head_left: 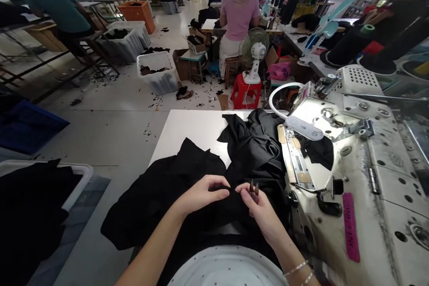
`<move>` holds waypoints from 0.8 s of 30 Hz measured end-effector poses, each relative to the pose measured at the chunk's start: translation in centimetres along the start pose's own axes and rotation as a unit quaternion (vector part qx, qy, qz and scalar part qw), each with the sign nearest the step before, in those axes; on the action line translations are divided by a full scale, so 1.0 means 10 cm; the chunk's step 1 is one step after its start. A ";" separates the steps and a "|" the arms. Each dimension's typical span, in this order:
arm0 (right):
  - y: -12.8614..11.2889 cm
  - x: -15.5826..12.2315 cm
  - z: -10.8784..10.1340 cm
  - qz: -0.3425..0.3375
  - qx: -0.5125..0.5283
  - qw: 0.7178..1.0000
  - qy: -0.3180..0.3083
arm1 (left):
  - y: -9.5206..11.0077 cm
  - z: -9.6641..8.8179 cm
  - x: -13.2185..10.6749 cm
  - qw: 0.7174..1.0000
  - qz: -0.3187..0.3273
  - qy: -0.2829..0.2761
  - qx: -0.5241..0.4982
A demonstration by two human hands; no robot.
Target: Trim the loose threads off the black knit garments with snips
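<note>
Black fabric [174,187] lies bunched over the white table in front of me and hangs over its near edge. My left hand [203,194] is closed, pinching an edge of this fabric between thumb and fingers. Just to its right, my right hand [259,208] is closed round a small pair of thread snips [254,188], whose two pointed blades stick up past the fingers. Its thumb and fingertip also pinch at the fabric edge. A second heap of black fabric [256,143] lies behind the right hand, against the sewing machine [335,165].
The white table [177,129] shows beyond the fabric. A lamp [304,128] bends over the machine bed. At left stands a plastic bin [83,172] of black cloth. A fan [254,53] sits on a red stool [246,94]; a person in a pink top [239,13] is beyond.
</note>
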State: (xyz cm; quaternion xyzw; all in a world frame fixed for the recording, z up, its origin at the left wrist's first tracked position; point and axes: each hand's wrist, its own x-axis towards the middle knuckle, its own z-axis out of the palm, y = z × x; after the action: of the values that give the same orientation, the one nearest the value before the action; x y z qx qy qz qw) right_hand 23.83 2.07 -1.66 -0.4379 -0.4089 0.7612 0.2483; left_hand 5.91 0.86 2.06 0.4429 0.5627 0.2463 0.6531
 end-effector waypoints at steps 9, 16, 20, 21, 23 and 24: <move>0.07 -0.07 -0.11 0.020 -0.022 1.000 -0.009 | -0.01 0.14 -0.05 0.996 0.005 0.085 0.015; 0.11 -0.04 -0.10 0.014 -0.054 0.998 -0.034 | 0.01 0.19 -0.04 0.996 -0.012 0.073 0.048; 0.11 -0.04 -0.06 0.014 -0.050 0.998 -0.024 | 0.02 0.20 -0.04 0.995 -0.009 0.075 0.062; 0.10 -0.04 -0.06 0.012 -0.049 0.999 -0.017 | 0.02 0.20 -0.04 0.995 -0.009 0.073 0.066; 0.08 -0.05 -0.05 0.009 -0.047 0.999 -0.005 | 0.03 0.20 -0.04 0.995 -0.007 0.070 0.074; 0.07 -0.06 -0.04 0.009 -0.047 0.999 0.000 | 0.04 0.20 -0.04 0.994 -0.005 0.070 0.078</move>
State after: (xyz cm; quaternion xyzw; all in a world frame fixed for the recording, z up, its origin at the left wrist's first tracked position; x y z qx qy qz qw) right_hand 24.44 1.43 -2.05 -0.4525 -0.4402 0.7435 0.2206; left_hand 7.80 0.09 2.54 0.4709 0.6269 0.2289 0.5769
